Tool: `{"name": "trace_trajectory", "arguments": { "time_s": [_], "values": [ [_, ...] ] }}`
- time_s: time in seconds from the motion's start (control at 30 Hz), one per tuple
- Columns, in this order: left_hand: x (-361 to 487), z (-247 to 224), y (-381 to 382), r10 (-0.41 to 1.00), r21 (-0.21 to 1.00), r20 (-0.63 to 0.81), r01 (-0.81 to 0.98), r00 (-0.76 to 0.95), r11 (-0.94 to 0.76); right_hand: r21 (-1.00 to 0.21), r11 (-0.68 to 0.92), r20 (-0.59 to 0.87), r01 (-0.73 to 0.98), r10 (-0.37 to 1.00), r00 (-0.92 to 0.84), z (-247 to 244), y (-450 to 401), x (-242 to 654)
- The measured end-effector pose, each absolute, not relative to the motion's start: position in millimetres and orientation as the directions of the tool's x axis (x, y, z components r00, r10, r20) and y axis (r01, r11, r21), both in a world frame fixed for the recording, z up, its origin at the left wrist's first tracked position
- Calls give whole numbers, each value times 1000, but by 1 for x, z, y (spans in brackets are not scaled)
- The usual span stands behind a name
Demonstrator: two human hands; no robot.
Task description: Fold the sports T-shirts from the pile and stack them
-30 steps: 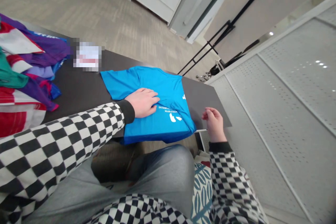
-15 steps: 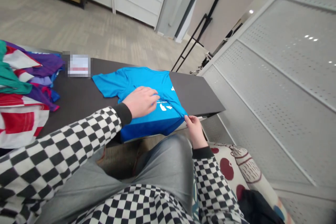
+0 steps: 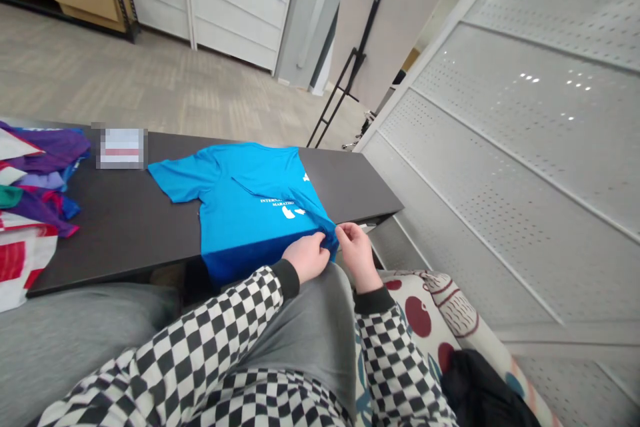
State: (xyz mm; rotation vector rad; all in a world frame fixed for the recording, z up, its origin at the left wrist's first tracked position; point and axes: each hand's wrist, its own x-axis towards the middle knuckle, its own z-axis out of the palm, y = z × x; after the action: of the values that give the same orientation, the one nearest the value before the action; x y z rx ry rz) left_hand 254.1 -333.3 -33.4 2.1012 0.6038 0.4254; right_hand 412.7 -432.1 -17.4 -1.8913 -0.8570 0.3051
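A blue T-shirt (image 3: 235,207) with white lettering lies on the dark table (image 3: 140,227), one sleeve spread to the left. Its lower edge hangs over the front of the table. At the shirt's right corner, my right hand (image 3: 356,250) pinches the fabric between thumb and fingers. Just left of it, my left hand (image 3: 309,257) is closed on the same shirt near that corner, its fingertips partly hidden in the cloth. A fold runs across the shirt's right side beside the print.
A heap of coloured clothes (image 3: 40,180) lies on the table's left end, with a blurred white card (image 3: 121,148) beside it. A perforated white panel (image 3: 500,147) rises at the right. A patterned sofa (image 3: 420,313) holds a black cloth (image 3: 485,393).
My left hand has moved from above the middle of the shirt down and right to the corner, and closed on the fabric. My right hand keeps its pinch. The view has shifted.
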Motion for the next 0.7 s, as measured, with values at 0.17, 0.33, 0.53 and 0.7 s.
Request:
{"name": "trace_trajectory", "arguments": {
  "time_s": [0.17,0.33,0.53,0.7],
  "values": [
    [256,-73,-333,711,996,-7,-62,703,71,-799,-188,184,571,829,529,-23,-441,369],
    [250,-84,-333,749,946,-100,-170,655,275,-893,-137,93,428,876,474,-39,-437,362],
    [244,-88,-332,808,991,-55,-68,587,117,-866,-258,159,429,669,726,-49,-424,403],
    [242,-89,-332,836,996,-43,-36,547,75,-802,-314,188,508,675,714,-44,-405,422]
  ]
}}
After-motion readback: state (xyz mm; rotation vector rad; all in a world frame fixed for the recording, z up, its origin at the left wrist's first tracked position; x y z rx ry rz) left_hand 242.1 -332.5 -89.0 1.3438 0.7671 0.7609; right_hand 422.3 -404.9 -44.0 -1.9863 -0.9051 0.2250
